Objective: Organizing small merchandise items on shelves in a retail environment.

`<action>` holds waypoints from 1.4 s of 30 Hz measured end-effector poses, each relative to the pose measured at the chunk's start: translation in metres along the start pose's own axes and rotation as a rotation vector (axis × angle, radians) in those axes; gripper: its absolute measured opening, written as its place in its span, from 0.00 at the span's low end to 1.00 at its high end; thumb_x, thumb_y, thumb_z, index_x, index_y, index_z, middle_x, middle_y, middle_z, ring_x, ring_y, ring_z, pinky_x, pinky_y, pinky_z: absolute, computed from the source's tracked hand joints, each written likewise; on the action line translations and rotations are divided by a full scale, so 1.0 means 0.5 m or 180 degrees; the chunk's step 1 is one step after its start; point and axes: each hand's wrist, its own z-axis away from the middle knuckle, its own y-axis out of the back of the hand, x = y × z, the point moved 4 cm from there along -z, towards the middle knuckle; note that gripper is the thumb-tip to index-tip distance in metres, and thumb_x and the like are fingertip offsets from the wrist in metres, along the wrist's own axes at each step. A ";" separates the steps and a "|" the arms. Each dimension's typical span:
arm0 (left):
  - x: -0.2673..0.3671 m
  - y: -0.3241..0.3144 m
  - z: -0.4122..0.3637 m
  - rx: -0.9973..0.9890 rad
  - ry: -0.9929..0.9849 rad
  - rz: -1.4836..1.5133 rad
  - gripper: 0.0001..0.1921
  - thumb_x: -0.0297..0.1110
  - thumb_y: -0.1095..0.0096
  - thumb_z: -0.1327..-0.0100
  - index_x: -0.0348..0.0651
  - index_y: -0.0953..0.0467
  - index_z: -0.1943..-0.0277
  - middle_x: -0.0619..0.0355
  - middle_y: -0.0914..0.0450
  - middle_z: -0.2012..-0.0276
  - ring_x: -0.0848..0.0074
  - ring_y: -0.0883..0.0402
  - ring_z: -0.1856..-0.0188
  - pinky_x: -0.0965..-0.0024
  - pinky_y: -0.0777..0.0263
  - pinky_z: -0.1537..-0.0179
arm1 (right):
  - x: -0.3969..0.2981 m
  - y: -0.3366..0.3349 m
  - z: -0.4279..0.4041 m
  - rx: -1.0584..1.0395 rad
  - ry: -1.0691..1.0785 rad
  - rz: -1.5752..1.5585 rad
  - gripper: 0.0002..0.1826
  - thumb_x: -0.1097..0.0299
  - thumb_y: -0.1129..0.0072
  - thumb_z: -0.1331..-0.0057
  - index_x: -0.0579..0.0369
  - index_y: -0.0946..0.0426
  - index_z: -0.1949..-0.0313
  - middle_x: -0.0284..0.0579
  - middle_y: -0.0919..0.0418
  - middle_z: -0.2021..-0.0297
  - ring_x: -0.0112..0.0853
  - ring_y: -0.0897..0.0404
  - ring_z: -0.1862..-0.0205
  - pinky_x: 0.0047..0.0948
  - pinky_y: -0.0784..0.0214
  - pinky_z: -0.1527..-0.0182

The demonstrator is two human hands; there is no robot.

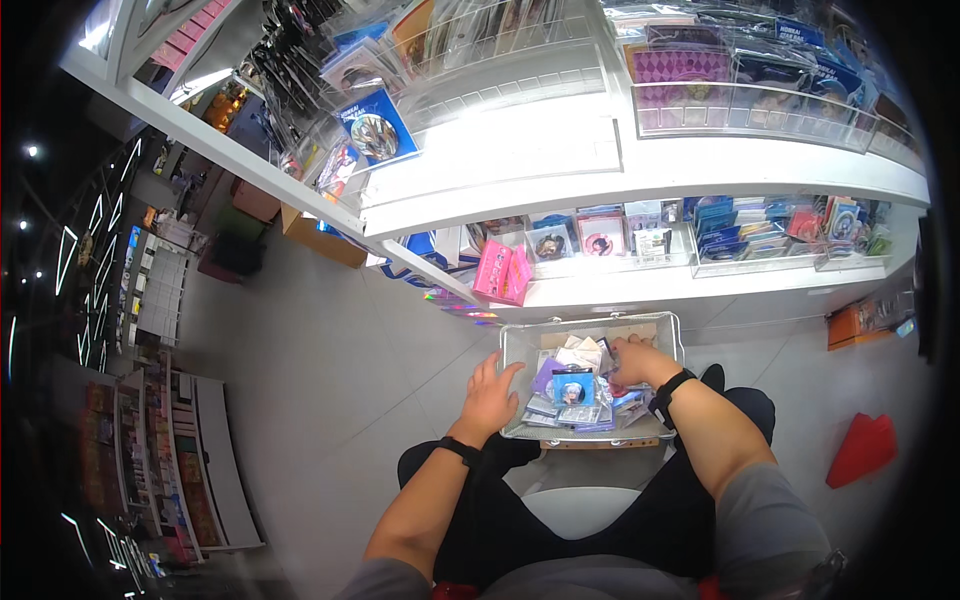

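A white wire-mesh basket [516, 427] stands before me between my knees, with a heap of small flat packets inside. On top of the heap lies a blue packet [573, 388] showing a round picture. A purple packet [547, 373] lies just left of it. My left hand [491, 397] is at the basket's left rim, fingers spread, with nothing in it. My right hand [636, 361] reaches into the right part of the basket among the packets; its fingertips are partly hidden, so I cannot tell whether it grips one.
Beyond the basket are white shelves [525, 169] with clear acrylic bins [750, 120] of packaged goods. A pink box [502, 271] sits on the lower shelf's left end. A cardboard box [319, 238] stands farther left. A red object [862, 450] lies on the floor at right.
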 end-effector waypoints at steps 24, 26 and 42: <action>-0.108 -0.141 0.029 -0.1109 0.1468 0.1348 0.49 0.24 0.49 0.26 0.38 0.82 0.20 0.20 0.28 0.34 0.38 0.24 0.31 0.54 0.35 0.27 | -0.037 0.043 0.033 -0.0499 -0.0164 0.0193 0.45 0.69 0.29 0.43 0.57 0.36 0.26 0.71 0.27 0.33 0.59 0.21 0.35 0.49 0.24 0.35; -0.113 -0.146 0.031 -0.1135 0.1500 0.1417 0.49 0.23 0.49 0.26 0.38 0.83 0.20 0.20 0.29 0.33 0.39 0.25 0.30 0.54 0.35 0.27 | -0.033 0.020 0.028 -0.0337 -0.0091 0.0458 0.45 0.69 0.29 0.42 0.56 0.36 0.26 0.71 0.24 0.36 0.58 0.20 0.36 0.50 0.24 0.36; -0.126 -0.163 0.028 -0.1135 0.1560 0.1516 0.49 0.21 0.50 0.25 0.43 0.82 0.20 0.23 0.31 0.31 0.42 0.22 0.32 0.56 0.32 0.30 | 0.002 0.059 -0.009 -0.0045 0.0167 -0.0291 0.31 0.75 0.41 0.36 0.53 0.24 0.31 0.62 0.15 0.43 0.54 0.15 0.41 0.43 0.22 0.40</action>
